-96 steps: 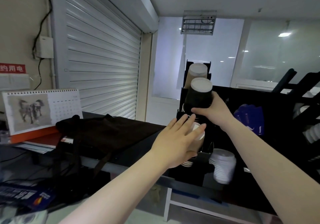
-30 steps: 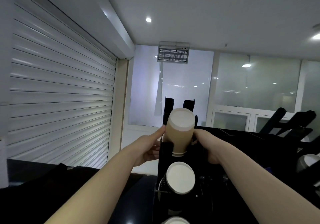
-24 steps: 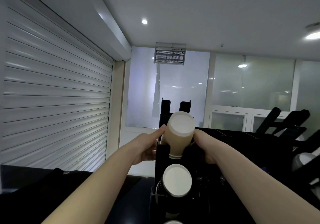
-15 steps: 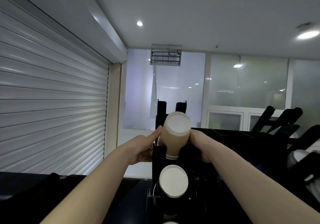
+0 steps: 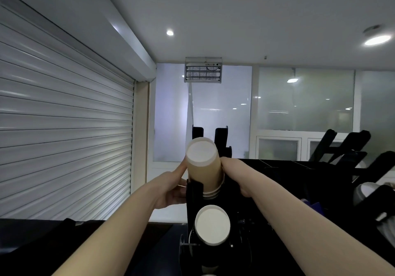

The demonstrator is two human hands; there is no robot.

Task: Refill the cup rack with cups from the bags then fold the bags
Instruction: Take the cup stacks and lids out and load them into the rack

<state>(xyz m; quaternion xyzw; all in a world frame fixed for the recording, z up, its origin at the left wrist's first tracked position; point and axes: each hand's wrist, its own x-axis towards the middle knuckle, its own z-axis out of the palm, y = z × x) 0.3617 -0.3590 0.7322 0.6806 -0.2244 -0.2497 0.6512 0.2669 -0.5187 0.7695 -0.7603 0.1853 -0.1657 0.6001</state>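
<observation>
The cup stack [image 5: 204, 168] is held in the grip of the left hand [image 5: 168, 190] and right hand [image 5: 235, 175] at the top of the rack [image 5: 193, 192]; if pushed askew, it could be jammed or crushed.

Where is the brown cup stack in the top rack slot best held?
Grip the brown cup stack by its bare tapered wall above the cup rack, left hand and right hand from opposite sides: closed base faces the camera, rims sit at the slot.

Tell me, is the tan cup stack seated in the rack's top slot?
Partly in. The tan stack leans, its lower rims inside the rack's top slot, most sticking out; left hand and right hand flank it.
</observation>
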